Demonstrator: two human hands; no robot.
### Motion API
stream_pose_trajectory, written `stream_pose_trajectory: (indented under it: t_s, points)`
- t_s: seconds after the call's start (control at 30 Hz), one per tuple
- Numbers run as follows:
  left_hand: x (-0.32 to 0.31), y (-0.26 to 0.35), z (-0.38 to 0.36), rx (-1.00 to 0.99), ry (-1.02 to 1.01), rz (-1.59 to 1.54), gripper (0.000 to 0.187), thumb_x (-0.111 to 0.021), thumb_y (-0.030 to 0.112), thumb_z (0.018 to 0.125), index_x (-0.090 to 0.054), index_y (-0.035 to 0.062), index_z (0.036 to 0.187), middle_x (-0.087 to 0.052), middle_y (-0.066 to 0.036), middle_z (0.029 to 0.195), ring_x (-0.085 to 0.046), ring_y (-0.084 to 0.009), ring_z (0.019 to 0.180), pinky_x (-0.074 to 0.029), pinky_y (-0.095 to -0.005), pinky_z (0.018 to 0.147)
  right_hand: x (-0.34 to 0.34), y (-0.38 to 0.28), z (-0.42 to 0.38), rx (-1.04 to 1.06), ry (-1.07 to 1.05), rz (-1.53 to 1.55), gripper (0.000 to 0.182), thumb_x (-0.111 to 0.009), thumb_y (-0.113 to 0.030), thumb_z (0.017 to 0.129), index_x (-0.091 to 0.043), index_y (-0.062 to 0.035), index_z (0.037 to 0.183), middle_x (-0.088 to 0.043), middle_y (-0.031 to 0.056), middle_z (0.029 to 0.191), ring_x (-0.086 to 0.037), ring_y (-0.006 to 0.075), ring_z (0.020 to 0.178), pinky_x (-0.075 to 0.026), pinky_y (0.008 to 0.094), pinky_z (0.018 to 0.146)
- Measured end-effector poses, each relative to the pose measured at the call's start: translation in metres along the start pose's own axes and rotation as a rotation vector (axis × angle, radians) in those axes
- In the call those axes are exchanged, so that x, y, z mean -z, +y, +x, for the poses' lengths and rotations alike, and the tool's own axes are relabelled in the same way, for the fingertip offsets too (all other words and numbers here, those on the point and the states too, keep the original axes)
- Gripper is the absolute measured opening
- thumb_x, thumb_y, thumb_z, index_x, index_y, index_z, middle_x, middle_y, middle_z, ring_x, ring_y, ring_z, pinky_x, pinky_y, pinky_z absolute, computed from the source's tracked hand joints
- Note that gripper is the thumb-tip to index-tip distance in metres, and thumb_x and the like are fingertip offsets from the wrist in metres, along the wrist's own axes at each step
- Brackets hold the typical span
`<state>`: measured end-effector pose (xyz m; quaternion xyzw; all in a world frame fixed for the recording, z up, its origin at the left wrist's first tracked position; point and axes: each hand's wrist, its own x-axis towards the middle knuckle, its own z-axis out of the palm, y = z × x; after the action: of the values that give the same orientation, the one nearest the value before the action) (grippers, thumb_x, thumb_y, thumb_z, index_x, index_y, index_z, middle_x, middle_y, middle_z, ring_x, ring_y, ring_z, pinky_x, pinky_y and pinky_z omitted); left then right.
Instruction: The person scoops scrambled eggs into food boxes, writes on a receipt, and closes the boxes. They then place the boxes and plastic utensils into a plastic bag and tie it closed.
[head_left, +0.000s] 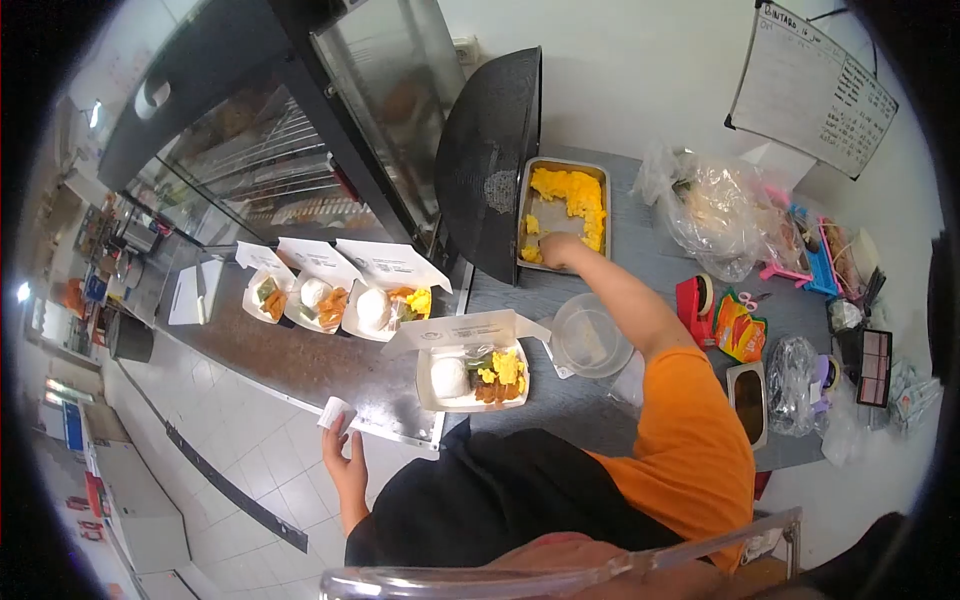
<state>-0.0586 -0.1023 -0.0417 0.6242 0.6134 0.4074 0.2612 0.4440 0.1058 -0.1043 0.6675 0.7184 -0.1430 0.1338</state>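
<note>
My left hand (pixel 343 455) grips a small white cylinder (pixel 337 412), either a cup or a roll, beyond the counter's front edge. Over the near left corner of a metal tray (pixel 607 195) is my right hand (pixel 562 251), fingers curled down by yellow scrambled egg (pixel 566 186). Whatever those fingertips hold is hidden. Between my arms sits an open meal box (pixel 440 405) with a rice mound (pixel 449 378), green vegetables, fried brown pieces and yellow egg. Farther left stand three more open boxes: one box (pixel 378 335), another box (pixel 318 327) and a third box (pixel 263 316).
A round clear plastic tub (pixel 592 335) stands beside my right forearm. Behind the boxes rises a glass display cabinet (pixel 270 160); a black curved lid (pixel 490 160) stands by the tray. Plastic bags (pixel 705 215), a tape dispenser (pixel 695 305) and a knife (pixel 200 300) lie around.
</note>
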Motion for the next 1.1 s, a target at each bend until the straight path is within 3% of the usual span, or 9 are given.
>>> stream_pose_trajectory:
  t_s: [0.1,0.33,0.6,0.73,0.8,0.83,0.9,1.0,1.1]
  points:
    - [0.0,-0.002,-0.002,0.004,-0.003,-0.005,0.038,-0.059,0.0,0.083,-0.056,0.0069,0.121,-0.053,-0.011,0.124,-0.053,-0.0245,0.112,-0.045,-0.0326,0.086,-0.013,-0.001,0.006,-0.115,0.079,0.215,0.025,-0.054,-0.012,0.08,-0.068,-0.0048,0.099,-0.065,0.0184,0.104,-0.062,0.0341,0.097,-0.05,0.0436,0.079]
    - [0.0,0.002,0.0,-0.021,-0.009,0.007,0.039,-0.059,0.0,0.082,-0.056,0.0063,0.12,-0.054,-0.011,0.122,-0.053,-0.0243,0.112,-0.045,-0.033,0.087,-0.018,0.002,-0.007,-0.044,0.214,0.055,0.026,-0.051,-0.016,0.083,-0.063,-0.0072,0.104,-0.066,0.0165,0.097,-0.063,0.0327,0.094,-0.05,0.044,0.077]
    - [0.003,0.006,-0.004,-0.021,0.004,0.03,0.04,-0.061,0.003,0.081,-0.056,0.0059,0.121,-0.054,-0.012,0.124,-0.053,-0.0255,0.112,-0.045,-0.0345,0.087,0.01,0.007,-0.03,0.222,0.247,-0.037,0.05,-0.057,-0.059,0.077,-0.068,-0.0131,0.092,-0.067,0.0143,0.087,-0.064,0.0322,0.084,-0.048,0.0432,0.072]
    - [0.011,0.011,-0.009,-0.042,0.014,0.098,0.04,-0.061,0.003,0.081,-0.056,0.0057,0.121,-0.055,-0.013,0.123,-0.053,-0.0258,0.113,-0.047,-0.0347,0.086,-0.009,0.029,-0.015,0.183,0.505,0.134,0.049,-0.06,-0.058,0.075,-0.069,-0.0126,0.093,-0.063,0.0186,0.076,-0.061,0.0368,0.08,-0.048,0.0435,0.071]
    - [0.014,0.017,-0.009,-0.042,0.025,0.087,0.04,-0.061,0.003,0.081,-0.056,0.0054,0.121,-0.056,-0.013,0.123,-0.053,-0.0258,0.113,-0.047,-0.0344,0.086,-0.021,0.042,-0.002,-0.047,0.494,0.541,0.041,-0.059,-0.047,0.082,-0.068,-0.0096,0.095,-0.064,0.0177,0.076,-0.062,0.0338,0.075,-0.049,0.039,0.068]
    - [0.016,0.017,-0.009,-0.034,0.033,0.079,0.04,-0.061,0.003,0.081,-0.055,0.0053,0.121,-0.055,-0.013,0.123,-0.053,-0.0259,0.113,-0.047,-0.0343,0.087,-0.034,0.052,0.007,-0.042,0.493,0.535,0.041,-0.059,-0.047,0.082,-0.068,-0.0096,0.095,-0.064,0.0177,0.076,-0.062,0.0338,0.075,-0.049,0.039,0.068]
    - [0.017,0.012,-0.006,-0.021,0.033,0.059,0.039,-0.06,0.002,0.081,-0.056,0.0048,0.12,-0.055,-0.013,0.124,-0.053,-0.0262,0.113,-0.047,-0.0343,0.088,-0.052,0.07,0.017,-0.077,0.493,1.08,0.035,-0.054,-0.035,0.087,-0.066,-0.0036,0.095,-0.063,0.016,0.073,-0.061,0.0276,0.068,-0.047,0.0353,0.063]
    - [0.017,-0.005,0.011,-0.059,-0.001,-0.01,0.039,-0.06,0.002,0.082,-0.056,0.0045,0.12,-0.055,-0.013,0.123,-0.053,-0.0262,0.113,-0.046,-0.0341,0.088,-0.051,0.084,-0.006,0.004,0.661,0.962,0.04,-0.05,-0.033,0.086,-0.063,0.0045,0.091,-0.064,0.0235,0.084,-0.062,0.0374,0.083,-0.047,0.0424,0.073]
    - [0.015,-0.016,0.038,-0.144,0.028,0.032,0.036,-0.061,0.002,0.08,-0.059,0.0038,0.116,-0.059,-0.014,0.112,-0.056,-0.0265,0.105,-0.044,-0.0327,0.087,-0.002,0.061,-0.089,-0.173,0.635,0.711,0.027,-0.048,-0.022,0.085,-0.06,0.002,0.083,-0.056,0.0105,0.064,-0.054,0.0191,0.055,-0.042,0.0334,0.052]
